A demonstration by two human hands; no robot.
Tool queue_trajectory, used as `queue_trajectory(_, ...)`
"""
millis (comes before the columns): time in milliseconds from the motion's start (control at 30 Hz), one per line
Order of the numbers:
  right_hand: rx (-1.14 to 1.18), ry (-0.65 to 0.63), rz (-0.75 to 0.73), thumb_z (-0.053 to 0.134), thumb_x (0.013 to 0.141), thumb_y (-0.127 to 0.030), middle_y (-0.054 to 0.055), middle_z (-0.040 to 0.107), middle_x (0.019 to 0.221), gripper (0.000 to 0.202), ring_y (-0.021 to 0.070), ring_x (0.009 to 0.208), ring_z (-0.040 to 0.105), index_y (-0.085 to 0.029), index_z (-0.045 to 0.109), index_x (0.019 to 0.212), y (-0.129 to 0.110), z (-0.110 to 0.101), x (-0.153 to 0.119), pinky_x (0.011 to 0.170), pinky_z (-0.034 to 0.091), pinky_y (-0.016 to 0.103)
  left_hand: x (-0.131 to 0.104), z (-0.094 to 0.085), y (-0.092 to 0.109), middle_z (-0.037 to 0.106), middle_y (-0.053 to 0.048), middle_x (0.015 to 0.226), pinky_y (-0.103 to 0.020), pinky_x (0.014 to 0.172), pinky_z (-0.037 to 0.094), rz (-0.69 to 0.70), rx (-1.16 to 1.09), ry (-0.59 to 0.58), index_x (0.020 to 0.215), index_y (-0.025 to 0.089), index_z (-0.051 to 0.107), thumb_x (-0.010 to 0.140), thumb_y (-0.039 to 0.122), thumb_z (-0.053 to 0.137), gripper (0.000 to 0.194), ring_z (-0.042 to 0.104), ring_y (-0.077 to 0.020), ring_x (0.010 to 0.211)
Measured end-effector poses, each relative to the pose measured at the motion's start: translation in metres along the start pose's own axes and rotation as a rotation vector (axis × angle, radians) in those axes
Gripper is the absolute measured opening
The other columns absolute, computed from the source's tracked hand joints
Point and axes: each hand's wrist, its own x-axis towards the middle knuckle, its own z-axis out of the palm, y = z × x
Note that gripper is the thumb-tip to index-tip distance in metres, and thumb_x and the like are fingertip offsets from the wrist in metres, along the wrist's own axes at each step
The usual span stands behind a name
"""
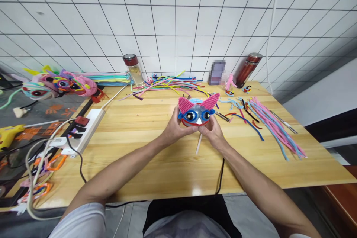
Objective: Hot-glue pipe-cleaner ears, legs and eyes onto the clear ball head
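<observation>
Between both hands, a pipe-cleaner animal head (198,113) is held over the middle of the table, facing me. It has pink ears, blue-ringed black eyes, a small white nose and a red edge below. My left hand (176,126) is closed around its left side, thumb along the lower edge. On the other side my right hand (213,130) grips it the same way, thumb under the chin. Below the thumbs a white glue stick or similar thin pale rod (199,144) shows. Just right of the head lies a dark metal tool (223,116), partly hidden.
Pink and blue pipe cleaners (275,126) lie at right; a mixed pile (170,83) lies at the back. A glass bottle (134,70), red flask (249,70) and phone (217,72) stand by the wall. A power strip (85,134), yellow glue gun (10,135) and finished heads (60,85) are at left.
</observation>
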Motion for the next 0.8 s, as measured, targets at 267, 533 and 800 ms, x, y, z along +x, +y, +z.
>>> queue_trajectory(267, 0.033, -0.002, -0.029, 0.095, 0.072, -0.06, 0.009, 0.073, 0.141, 0.078, 0.0314, 0.131, 0.07, -0.031, 0.059, 0.134, -0.003, 0.005, -0.003, 0.114, 0.057, 0.05, -0.004, 0.007, -0.003, 0.064, -0.012, 0.152, -0.051, 0.127, 0.04, -0.002, -0.186, 0.092, 0.146, 0.025, 0.056, 0.086, 0.065, 0.08, 0.076, 0.057, -0.0335, 0.146)
queue_trajectory(533, 0.037, -0.025, -0.054, 0.094, 0.076, -0.056, 0.009, 0.072, 0.141, 0.075, 0.0314, 0.135, 0.068, -0.031, 0.059, 0.137, -0.001, 0.006, -0.005, 0.116, 0.056, 0.051, -0.004, 0.02, 0.013, 0.069, -0.01, 0.146, -0.052, 0.127, 0.04, -0.043, -0.236, 0.161, 0.142, 0.027, 0.059, 0.081, 0.061, 0.085, 0.075, 0.059, -0.0338, 0.145)
queue_trajectory(800, 0.026, -0.01, -0.05, 0.095, 0.074, -0.057, 0.009, 0.073, 0.14, 0.074, 0.0318, 0.133, 0.069, -0.031, 0.06, 0.134, -0.002, 0.007, -0.006, 0.114, 0.057, 0.051, -0.006, 0.013, 0.0, 0.071, -0.009, 0.14, -0.05, 0.125, 0.042, -0.042, -0.163, 0.205, 0.133, 0.024, 0.064, 0.083, 0.06, 0.084, 0.064, 0.063, -0.0316, 0.136)
